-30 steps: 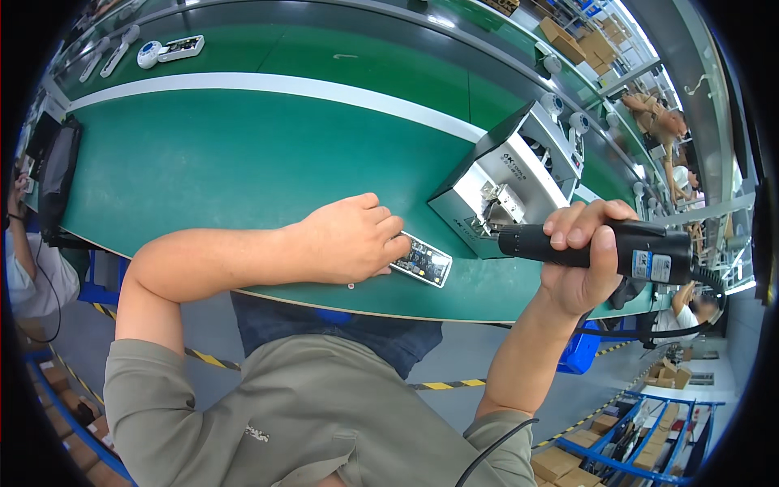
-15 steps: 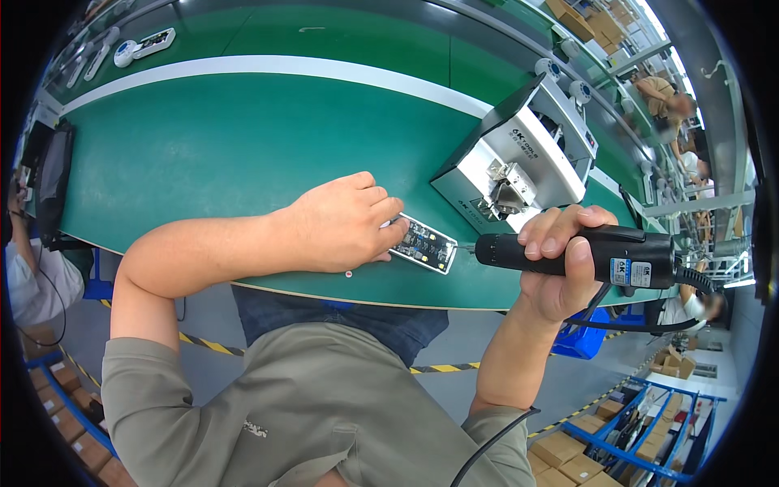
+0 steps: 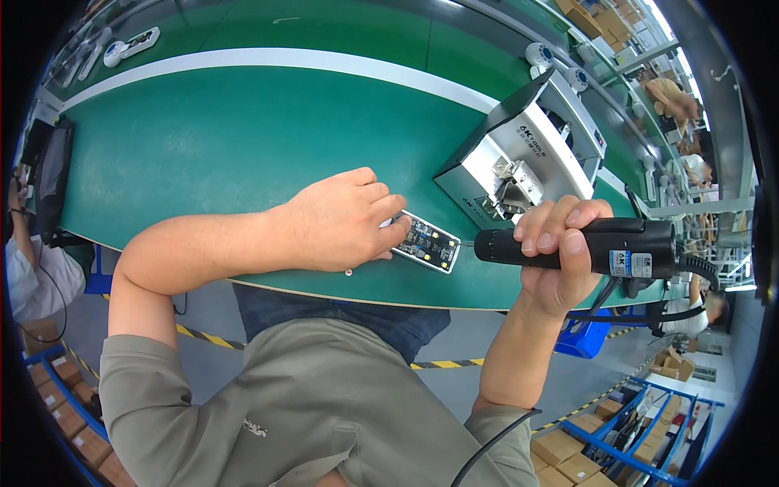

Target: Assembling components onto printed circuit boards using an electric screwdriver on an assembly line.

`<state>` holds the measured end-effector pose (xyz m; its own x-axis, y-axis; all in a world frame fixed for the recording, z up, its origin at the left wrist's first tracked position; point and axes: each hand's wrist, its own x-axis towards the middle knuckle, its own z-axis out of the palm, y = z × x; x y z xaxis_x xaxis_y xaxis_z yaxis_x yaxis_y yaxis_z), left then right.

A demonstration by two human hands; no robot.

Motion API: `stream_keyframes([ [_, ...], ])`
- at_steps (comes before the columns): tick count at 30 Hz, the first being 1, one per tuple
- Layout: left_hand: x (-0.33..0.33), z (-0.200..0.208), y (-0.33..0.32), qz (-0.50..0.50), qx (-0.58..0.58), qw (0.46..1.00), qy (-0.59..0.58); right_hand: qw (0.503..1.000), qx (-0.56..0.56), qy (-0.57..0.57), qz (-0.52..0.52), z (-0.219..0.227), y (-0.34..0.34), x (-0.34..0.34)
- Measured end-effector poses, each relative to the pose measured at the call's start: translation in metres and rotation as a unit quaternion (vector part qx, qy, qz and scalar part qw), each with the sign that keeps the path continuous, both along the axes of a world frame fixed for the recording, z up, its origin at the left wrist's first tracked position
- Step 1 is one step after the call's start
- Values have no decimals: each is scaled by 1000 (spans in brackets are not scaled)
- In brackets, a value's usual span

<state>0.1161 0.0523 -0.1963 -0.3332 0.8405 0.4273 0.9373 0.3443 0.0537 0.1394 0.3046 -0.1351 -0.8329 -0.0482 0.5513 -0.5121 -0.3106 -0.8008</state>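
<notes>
My right hand (image 3: 565,247) is wrapped round a black electric screwdriver (image 3: 633,243) with a cord at its back end. Its thin bit points left and reaches the right end of a slim white-edged housing with a dark circuit board (image 3: 430,244). Whether the bit touches a screw is too small to tell. My left hand (image 3: 349,223) grips the other end of this housing on the green table, its fingers hiding that end. Beyond the screwdriver stands a silver and black screw feeder (image 3: 519,154) with a metal mechanism on its front.
A small round white-and-red piece (image 3: 349,273) lies by the table's near edge. Past the white strip, a white device with a round head (image 3: 115,53) lies at the far left. A blue bin (image 3: 581,337) stands below on the right. Other people work at both sides.
Both hands keep their grips, and the screwdriver stays nearly still at the housing's right end. The view has shifted slightly.
</notes>
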Motion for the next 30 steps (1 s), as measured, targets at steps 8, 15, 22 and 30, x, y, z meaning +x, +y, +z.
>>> stream_keyframes([
  [8,10,-5,8,0,20,999,-24,994,-5,96,-58,43,9,0],
  [15,5,-4,8,-15,20,998,-49,985,67,149,-52,44,9,-15],
  [22,2,-7,9,-24,56,998,-34,988,94,123,5,43,7,-16],
  [30,0,-7,7,-39,26,997,-61,996,-9,65,65,15,-19,-1],
])
